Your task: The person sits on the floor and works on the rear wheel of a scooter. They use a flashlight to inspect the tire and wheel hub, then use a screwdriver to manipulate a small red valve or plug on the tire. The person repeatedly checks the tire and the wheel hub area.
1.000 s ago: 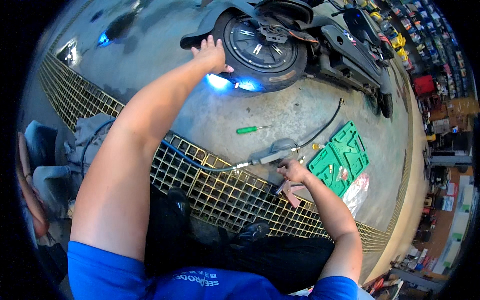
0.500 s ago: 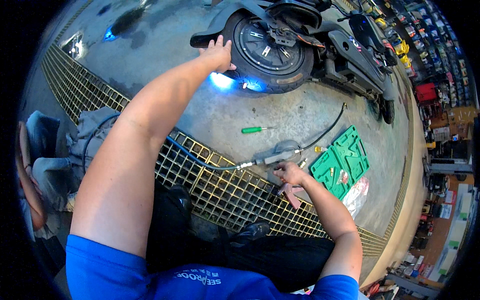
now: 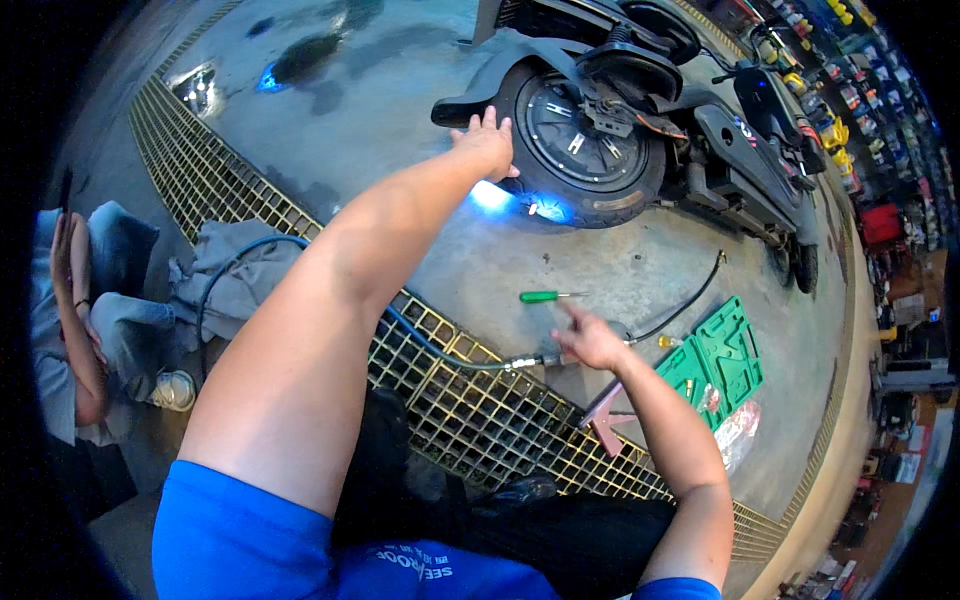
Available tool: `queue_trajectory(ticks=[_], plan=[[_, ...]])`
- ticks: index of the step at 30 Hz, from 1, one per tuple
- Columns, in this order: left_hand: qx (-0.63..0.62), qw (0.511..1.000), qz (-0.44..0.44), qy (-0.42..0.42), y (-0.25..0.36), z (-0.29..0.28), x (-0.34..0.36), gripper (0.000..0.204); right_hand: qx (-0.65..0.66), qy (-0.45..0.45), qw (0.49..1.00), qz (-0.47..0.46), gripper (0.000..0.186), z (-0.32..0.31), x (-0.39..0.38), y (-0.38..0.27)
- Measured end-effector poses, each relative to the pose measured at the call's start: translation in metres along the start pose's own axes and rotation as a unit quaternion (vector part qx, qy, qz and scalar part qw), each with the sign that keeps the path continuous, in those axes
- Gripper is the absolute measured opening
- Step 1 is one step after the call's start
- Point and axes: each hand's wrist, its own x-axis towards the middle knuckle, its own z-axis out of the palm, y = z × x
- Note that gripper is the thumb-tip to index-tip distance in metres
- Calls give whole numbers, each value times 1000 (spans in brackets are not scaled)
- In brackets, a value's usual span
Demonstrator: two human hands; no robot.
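Observation:
My left hand (image 3: 486, 145) lies with fingers spread on the tyre of the wheel (image 3: 640, 185) of a dark scooter lying on its side. My right hand (image 3: 592, 340) hovers over the floor, fingers apart and holding nothing visible. Just ahead of it lies a green-handled screwdriver (image 3: 540, 296). Beneath and beside this hand is an air hose gauge (image 3: 540, 359), mostly hidden; a black hose (image 3: 685, 310) leads from it to a brass end, and a blue hose (image 3: 430, 347) runs left. A pink angled tool (image 3: 605, 422) rests by my right forearm.
An opened green plastic case (image 3: 728, 345) lies at the right beside a clear plastic bag (image 3: 738, 432). A yellow drain grating (image 3: 460, 400) crosses the floor in front of me. Another person (image 3: 115, 270) sits at the left. A bright light (image 3: 492, 196) shines by the tyre.
My right hand has moved forward from beside the pink tool, over the gauge and closer to the screwdriver. My left hand stays on the tyre. The whole view has shifted.

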Motion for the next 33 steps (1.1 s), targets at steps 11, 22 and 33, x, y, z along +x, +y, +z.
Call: queue_trajectory(ticks=[11,22,33], plan=[[-9,1000,9,0,-4,-4,-1,96,-182,-8,981,-58,44,5,16,14],[-6,1000,13,-18,3,-10,-2,95,-64,55,996,-22,34,17,-9,96],[-42,989,100,100,-26,6,15,86,-70,66,994,-61,32,17,-18,79]])
